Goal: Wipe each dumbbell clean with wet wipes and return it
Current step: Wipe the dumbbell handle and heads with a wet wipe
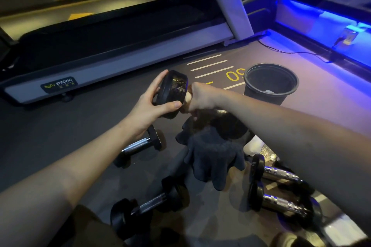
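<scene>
Beside the treadmill (120, 70), on the gym floor (80, 136): four dumbbells lie scattered, bin (271, 84) close for spent wipes. Held dumbbell (172, 92) raised mid-air, likely for all-round access. Left hand (152, 104) cups its head, thumb wrapped. Right hand (198, 96) clenched at the handle, dark cloth (214, 156) hanging beneath.

Dim gym room; dark rubber floor (60, 136) with white stripes (210, 67) and a yellow number (234, 75) at 12 o'clock; treadmill (120, 46) with grey side rail and slanted upright post from 9 to 12 o'clock; blue strip light (321, 16) glowing along a ledge at 2 o'clock; thin black cable (291, 51) running on floor toward it.
</scene>
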